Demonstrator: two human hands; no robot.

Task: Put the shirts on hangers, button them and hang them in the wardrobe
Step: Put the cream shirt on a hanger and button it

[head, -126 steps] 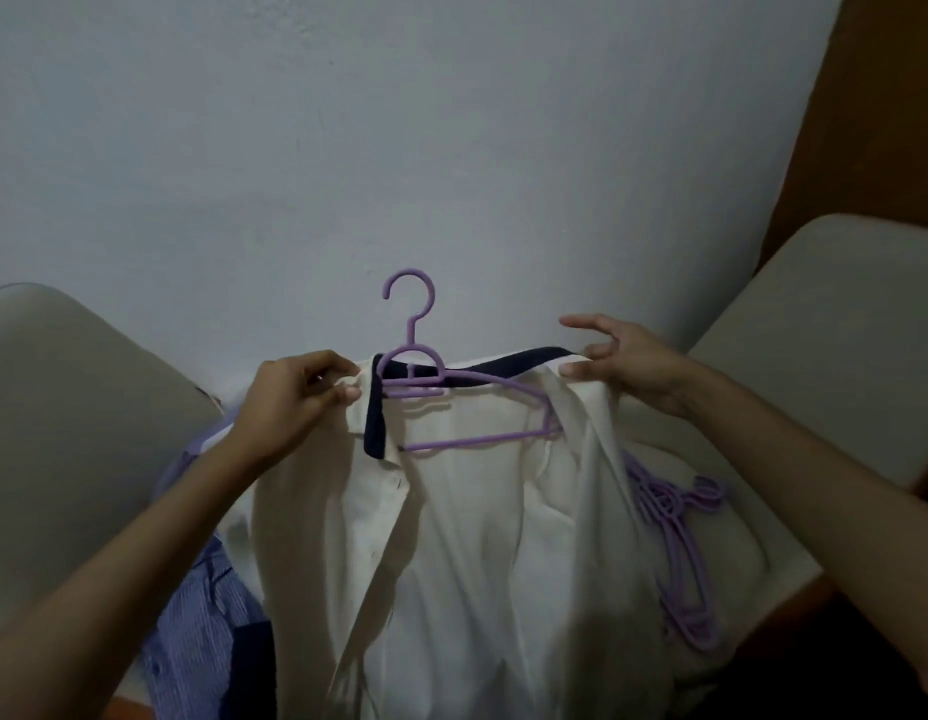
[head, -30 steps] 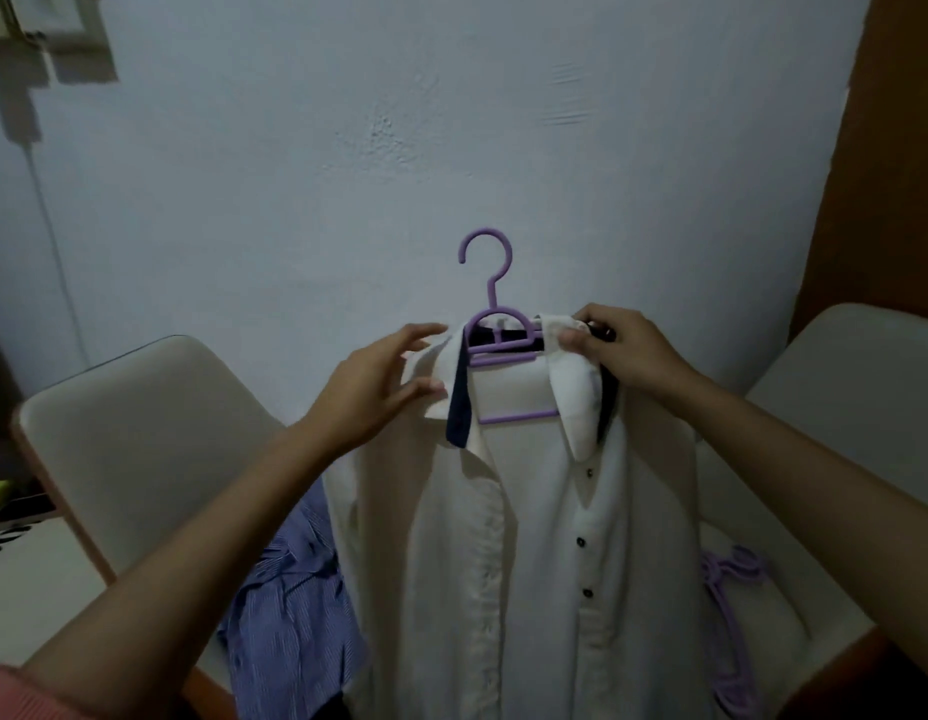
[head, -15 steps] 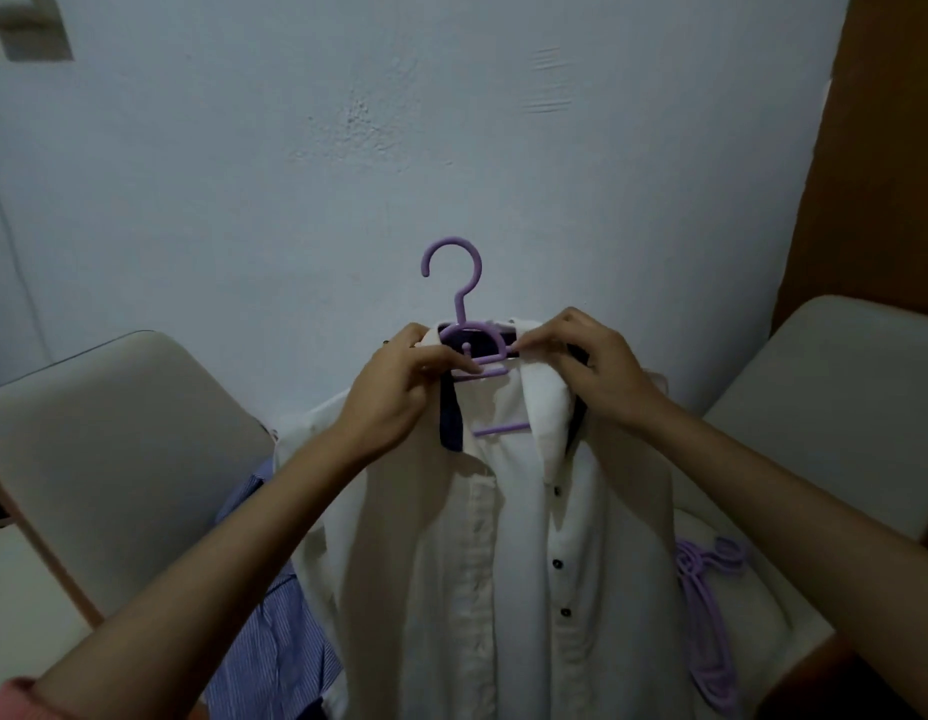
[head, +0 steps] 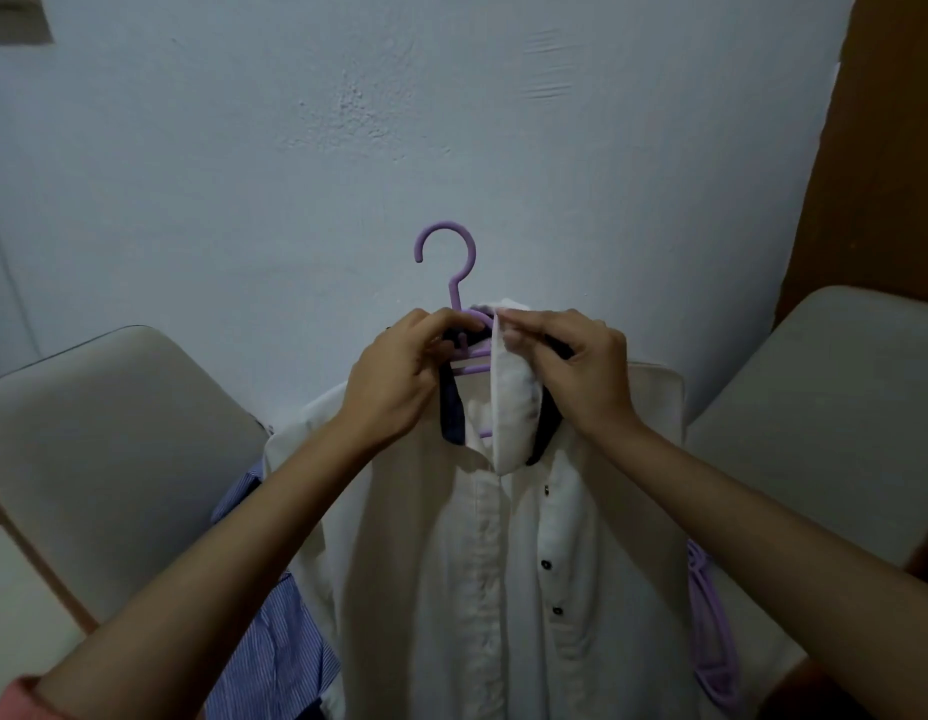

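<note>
Hanger (head: 454, 283) shoulders hid under white shirt (head: 431, 563), only hook and neck bars showing | shirt hem cut by bottom edge | top button, if any, hid behind left hand (head: 394, 387) and right hand (head: 581, 376) | striped shirt (head: 275, 652) mostly covered | spare hangers (head: 711, 636) perhaps two, blurred.

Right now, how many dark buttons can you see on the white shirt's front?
3, in a column on the white shirt placket: top button, middle button, lowest button. More may be hidden under the collar or below the frame.
</note>
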